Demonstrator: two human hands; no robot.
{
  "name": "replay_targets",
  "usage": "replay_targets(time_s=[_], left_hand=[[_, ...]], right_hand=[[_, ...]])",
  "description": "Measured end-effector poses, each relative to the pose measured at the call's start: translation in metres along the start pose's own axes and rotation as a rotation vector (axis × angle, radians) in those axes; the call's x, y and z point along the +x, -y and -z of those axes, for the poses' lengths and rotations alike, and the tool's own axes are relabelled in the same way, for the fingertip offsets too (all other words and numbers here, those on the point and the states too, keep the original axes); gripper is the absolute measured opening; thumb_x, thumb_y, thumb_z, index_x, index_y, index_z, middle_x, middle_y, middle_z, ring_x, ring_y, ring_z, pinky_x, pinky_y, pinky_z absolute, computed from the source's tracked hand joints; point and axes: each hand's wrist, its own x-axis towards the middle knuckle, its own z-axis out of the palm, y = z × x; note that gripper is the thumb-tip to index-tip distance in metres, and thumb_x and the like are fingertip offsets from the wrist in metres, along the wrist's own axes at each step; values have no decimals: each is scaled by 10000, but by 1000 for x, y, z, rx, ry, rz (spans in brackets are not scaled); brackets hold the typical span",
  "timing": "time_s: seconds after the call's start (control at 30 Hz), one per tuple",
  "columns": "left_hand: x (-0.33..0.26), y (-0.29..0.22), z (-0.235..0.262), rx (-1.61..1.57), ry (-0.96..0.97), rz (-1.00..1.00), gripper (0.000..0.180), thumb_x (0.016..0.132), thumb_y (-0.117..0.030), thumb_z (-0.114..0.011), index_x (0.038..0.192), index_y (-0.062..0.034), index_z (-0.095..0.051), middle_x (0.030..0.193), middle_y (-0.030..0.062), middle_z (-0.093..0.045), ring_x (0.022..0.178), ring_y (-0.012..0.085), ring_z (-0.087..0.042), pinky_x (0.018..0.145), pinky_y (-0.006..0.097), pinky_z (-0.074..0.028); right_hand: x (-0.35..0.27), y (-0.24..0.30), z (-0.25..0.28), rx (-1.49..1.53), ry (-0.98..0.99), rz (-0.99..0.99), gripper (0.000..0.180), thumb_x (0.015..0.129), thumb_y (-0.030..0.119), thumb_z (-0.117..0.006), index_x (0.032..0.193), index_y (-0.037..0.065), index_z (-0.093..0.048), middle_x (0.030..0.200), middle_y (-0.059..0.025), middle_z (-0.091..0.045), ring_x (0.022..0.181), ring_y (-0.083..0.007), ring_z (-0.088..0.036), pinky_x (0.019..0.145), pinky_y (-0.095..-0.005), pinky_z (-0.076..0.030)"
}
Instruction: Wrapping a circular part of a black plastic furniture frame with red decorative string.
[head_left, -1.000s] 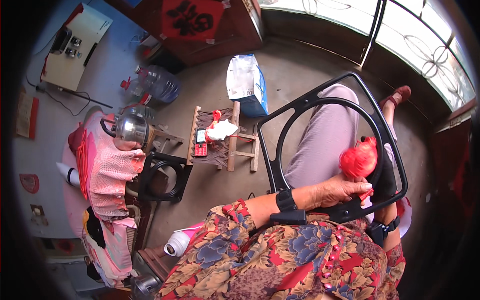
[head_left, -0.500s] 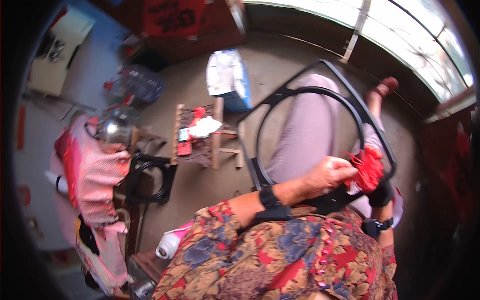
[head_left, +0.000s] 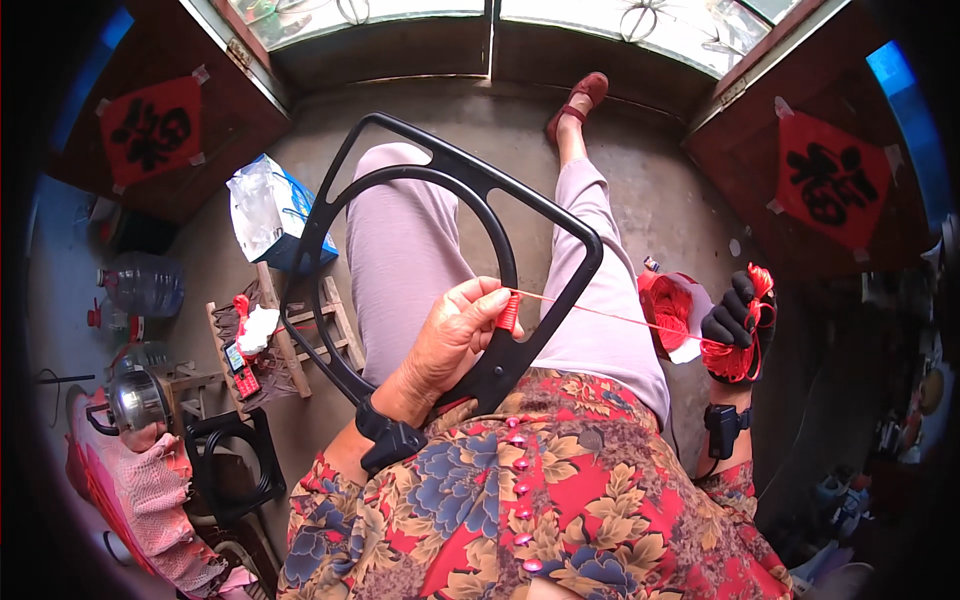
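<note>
A thin red cord (head_left: 620, 317) runs taut across the middle of the frame, its wound end on the smooth black plastic frame (head_left: 400, 170) lying over the lap; the bare left hand (head_left: 455, 335) pinches that winding, fingers closed on it; the black-gloved right hand (head_left: 735, 322), at right, grips a loose red bundle (head_left: 745, 360), fingers curled shut; a slatted wooden stool (head_left: 290, 345) stands at left.

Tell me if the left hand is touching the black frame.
Touching. The head view shows the left hand with its fingers closed against the inner ring of the black frame, pinching the red thread wound on it, with no gap visible.
</note>
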Motion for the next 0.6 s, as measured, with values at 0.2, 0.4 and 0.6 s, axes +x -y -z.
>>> replay_targets(time_s=[0.2,0.4,0.6], left_hand=[[0,-6,-7,-43,20,5,126,903,-138,-536,955,-24,-547,761,103,-623,690,188,-629,669,293,-514],[3,-3,0,7,-4,18,113,891,-135,-551,929,-28,-544,772,102,-623,687,197,-626,670,300,-514],[3,-2,-7,1,76,128,170,892,-151,-554,955,6,-570,794,108,-624,690,190,-628,696,300,-519]], right_hand=[[-5,0,27,-126,-131,-100,285,931,275,-446,1015,9,-502,576,30,-390,400,-58,-400,451,-229,-367],[25,-30,19,-707,-449,-163,316,856,236,-592,1083,18,-563,977,-89,-617,883,-190,-592,818,-291,-466],[95,-105,5,-1312,-158,170,329,792,120,-669,1074,-6,-557,959,-60,-617,901,-128,-569,795,-257,-452]])
